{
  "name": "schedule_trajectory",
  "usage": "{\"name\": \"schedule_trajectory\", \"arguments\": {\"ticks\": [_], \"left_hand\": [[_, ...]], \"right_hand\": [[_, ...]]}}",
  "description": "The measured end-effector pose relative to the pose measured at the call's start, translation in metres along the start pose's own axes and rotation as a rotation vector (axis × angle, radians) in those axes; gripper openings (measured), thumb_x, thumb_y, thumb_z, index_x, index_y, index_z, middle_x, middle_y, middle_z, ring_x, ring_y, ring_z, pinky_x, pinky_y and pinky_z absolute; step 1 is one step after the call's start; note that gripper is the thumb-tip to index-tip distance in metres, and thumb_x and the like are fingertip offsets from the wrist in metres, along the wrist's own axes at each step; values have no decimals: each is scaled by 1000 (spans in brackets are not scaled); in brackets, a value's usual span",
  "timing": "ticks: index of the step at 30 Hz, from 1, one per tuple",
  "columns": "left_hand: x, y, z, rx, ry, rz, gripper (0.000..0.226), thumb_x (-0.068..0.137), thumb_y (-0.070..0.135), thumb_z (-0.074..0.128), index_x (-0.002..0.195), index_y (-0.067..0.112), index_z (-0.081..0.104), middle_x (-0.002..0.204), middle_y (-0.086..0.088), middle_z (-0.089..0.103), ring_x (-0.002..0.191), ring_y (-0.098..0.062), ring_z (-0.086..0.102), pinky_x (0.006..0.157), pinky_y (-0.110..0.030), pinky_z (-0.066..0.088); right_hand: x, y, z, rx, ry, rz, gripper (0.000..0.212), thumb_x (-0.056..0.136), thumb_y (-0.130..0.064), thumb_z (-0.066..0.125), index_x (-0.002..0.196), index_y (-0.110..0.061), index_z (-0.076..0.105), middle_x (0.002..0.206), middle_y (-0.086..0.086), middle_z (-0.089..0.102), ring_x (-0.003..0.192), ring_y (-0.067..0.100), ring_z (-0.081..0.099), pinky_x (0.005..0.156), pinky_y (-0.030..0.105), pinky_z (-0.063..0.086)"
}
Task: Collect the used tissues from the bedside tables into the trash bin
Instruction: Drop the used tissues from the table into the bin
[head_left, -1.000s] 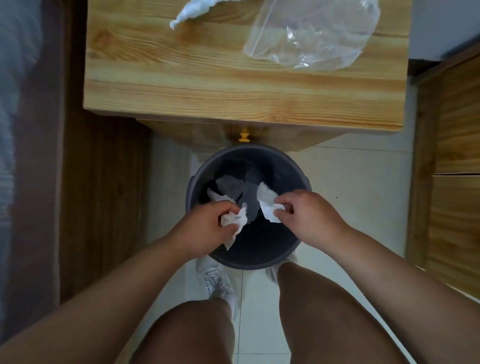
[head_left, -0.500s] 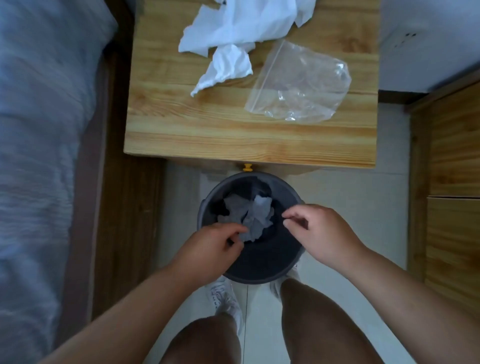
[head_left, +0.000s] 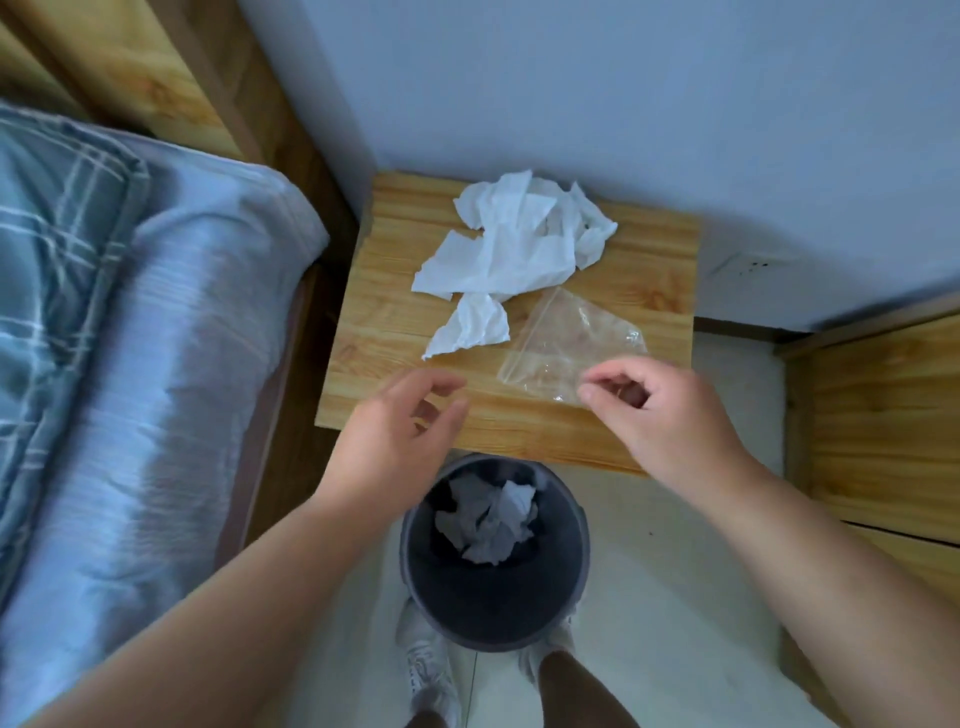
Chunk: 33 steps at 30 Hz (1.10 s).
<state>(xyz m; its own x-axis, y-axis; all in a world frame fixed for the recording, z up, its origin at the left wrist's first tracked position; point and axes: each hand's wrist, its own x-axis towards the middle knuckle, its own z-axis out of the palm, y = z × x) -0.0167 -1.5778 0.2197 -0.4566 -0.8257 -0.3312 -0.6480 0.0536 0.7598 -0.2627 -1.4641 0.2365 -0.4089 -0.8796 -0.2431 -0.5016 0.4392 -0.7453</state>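
Note:
A wooden bedside table (head_left: 374, 364) stands against the wall. A large crumpled white tissue (head_left: 519, 244) lies at its back, and a smaller tissue (head_left: 470, 327) sits just in front of it. Below the table's front edge stands a dark round trash bin (head_left: 493, 603) with crumpled tissues (head_left: 488, 519) inside. My left hand (head_left: 395, 431) hovers over the table's front edge, fingers loosely spread and holding nothing. My right hand (head_left: 660, 410) hovers over the front right part, fingers loosely curled and empty.
A clear plastic zip bag (head_left: 561, 343) lies on the table's right half, partly under my right hand. A bed with blue plaid bedding (head_left: 104, 338) fills the left. A wooden cabinet (head_left: 883, 415) stands at the right. My shoes (head_left: 426, 670) touch the bin's base.
Both hands let their tissues drop into the bin, then rose from above it to the table's front edge. The view tilted up, showing the whole table and the wall.

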Motion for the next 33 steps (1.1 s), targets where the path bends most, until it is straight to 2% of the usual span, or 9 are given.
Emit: {"name": "schedule_trajectory", "arguments": {"ticks": [3,9,14,16,19,22,25,29,33], "left_hand": [[29,9,1,50,88,-28,22,100,49,62,121,43,68,111,31,59,96,15,58,69,-15,44],[70,16,14,218,116,-84,41,98,61,61,134,41,61,132,21,58,76,9,59,60,-20,42],[94,17,32,355,9,-142,52,97,62,61,144,40,51,145,9,58,87,-13,58,67,-32,44],[100,15,37,349,-23,-140,51,98,54,65,144,38,51,140,7,59,90,-14,57,66,-32,43],[107,11,39,322,-34,-128,47,100,39,68,145,37,52,121,9,62,92,-14,60,61,-27,43],[108,9,37,264,-19,-140,45,102,32,65,146,38,56,109,13,60,94,-12,60,63,-16,40],[104,9,32,193,19,-150,34,104,33,63,137,34,68,103,14,63,87,-6,60,62,-14,37],[90,14,21,85,91,-157,14,102,38,65,108,35,77,93,14,70,78,-3,63,58,-19,41],[64,27,6,-34,110,-116,7,101,38,68,105,42,72,95,12,72,86,-13,71,71,-36,62]], "right_hand": [[47,-9,-8,-54,30,-57,11,92,-36,72,102,-35,76,81,-24,69,83,-11,63,65,1,46],[127,-6,4,-194,49,-89,40,88,-43,76,126,-30,71,120,-18,60,76,0,58,72,20,44],[154,10,21,-451,-64,-184,60,88,-40,79,143,-28,61,148,-8,52,105,15,62,77,25,39],[157,15,26,-472,-94,-239,58,89,-33,79,144,-28,61,151,-7,53,119,22,63,82,30,47],[159,20,29,-399,-80,-288,44,95,-19,74,138,-20,67,136,5,68,120,30,64,94,39,53],[157,19,26,-330,0,-292,24,98,-15,67,119,-15,78,105,10,77,100,32,69,80,39,56],[149,14,22,-247,62,-309,18,97,-14,68,108,-13,82,92,8,77,88,27,69,70,34,52],[131,2,13,-208,101,-344,13,95,-13,69,88,-11,80,68,-1,62,68,16,53,57,27,33],[101,-12,-3,-162,139,-325,41,97,-14,70,62,-11,49,56,-1,39,54,18,33,52,31,24]]}}
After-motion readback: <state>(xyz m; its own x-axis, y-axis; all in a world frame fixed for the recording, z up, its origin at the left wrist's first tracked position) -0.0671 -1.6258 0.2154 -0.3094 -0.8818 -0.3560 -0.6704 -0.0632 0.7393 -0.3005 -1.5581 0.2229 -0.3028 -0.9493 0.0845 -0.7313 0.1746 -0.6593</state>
